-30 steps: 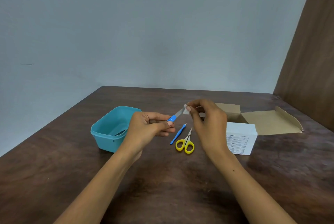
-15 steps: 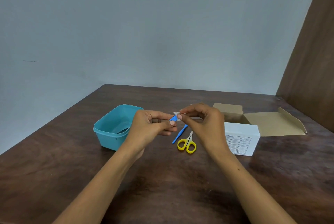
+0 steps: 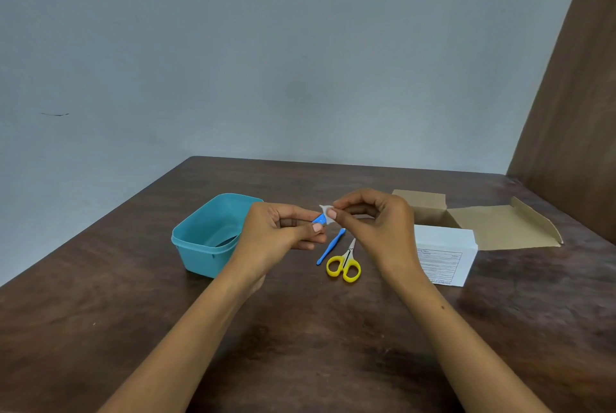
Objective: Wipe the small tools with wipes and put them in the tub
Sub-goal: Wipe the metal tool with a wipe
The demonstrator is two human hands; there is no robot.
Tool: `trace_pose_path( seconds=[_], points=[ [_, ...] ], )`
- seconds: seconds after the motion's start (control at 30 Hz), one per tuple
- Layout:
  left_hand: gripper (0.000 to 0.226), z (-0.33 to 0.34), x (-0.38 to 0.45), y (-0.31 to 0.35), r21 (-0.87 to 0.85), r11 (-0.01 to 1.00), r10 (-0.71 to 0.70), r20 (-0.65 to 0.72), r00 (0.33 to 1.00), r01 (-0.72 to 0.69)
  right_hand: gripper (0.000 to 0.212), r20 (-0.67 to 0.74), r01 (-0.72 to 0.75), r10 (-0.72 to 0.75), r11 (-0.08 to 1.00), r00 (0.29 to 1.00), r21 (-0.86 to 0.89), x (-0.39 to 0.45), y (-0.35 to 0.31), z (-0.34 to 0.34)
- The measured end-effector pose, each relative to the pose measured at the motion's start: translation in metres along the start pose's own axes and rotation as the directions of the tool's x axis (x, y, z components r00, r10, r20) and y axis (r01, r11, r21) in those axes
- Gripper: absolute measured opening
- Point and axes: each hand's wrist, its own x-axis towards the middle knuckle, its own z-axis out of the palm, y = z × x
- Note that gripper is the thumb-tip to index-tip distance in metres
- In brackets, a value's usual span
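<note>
1. Blue-handled tool up in the air between both hands, above the wooden table, just right of the teal tub. Only a short blue stub of it shows; the rest is hidden by fingers and wipe, so its exact kind can't be told.
2. Left hand has its fingers curled round the handle end, thumb pressed along the top, a firm hold.
3. Right hand pinches a small white wipe between thumb and forefinger, the wipe folded over the tool's working end. Other fingers are loosely curled, holding nothing else.
4. By my reading, this is the wiping step on this tool, mid-task.
5. Next move, I'd judge: run the wipe off the tip, then carry the tool left and drop it over the tub's rim. It calls for a steady left grip while the right slides.
6. Something dark lies on the tub's floor, too dim to name.
7. Waiting on the table: a slim blue pick-like tool and yellow-handled scissors, lying just beside each other, blades closed.
8. Right of them sits a white box, its cardboard flaps open behind; likely the wipe supply.
</note>
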Motion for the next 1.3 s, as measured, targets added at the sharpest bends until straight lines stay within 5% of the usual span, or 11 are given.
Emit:
trace_pose_path(
  seconds=[0.6, 0.97, 1.13, 1.3],
  points=[
    [0.017, -0.001, 0.003, -0.003, -0.017, 0.999, -0.044, 0.029, 0.999, 0.044, 0.011, -0.336, 0.013, -0.03, 0.998, 0.941, -0.055, 0.007, 0.007, -0.012],
    [0.016, -0.001, 0.007, -0.006, -0.203, 0.973, -0.12, -0.036, 0.992, 0.11, 0.014, 0.069, -0.023, 0.017, 0.996, 0.997, 0.084, -0.005, 0.003, 0.01],
    [0.019, 0.0, 0.007, -0.006, -0.18, 0.976, -0.118, 0.02, 0.993, 0.12, 0.011, 0.075, 0.236, -0.226, 0.95, 0.971, -0.203, -0.011, 0.006, 0.02],
    [0.02, 0.0, 0.007, -0.008, -0.174, 0.977, -0.11, 0.073, 0.991, 0.121, 0.01, -0.009, 0.259, -0.273, 0.922, 0.962, -0.29, -0.008, 0.011, 0.016]
  ],
)
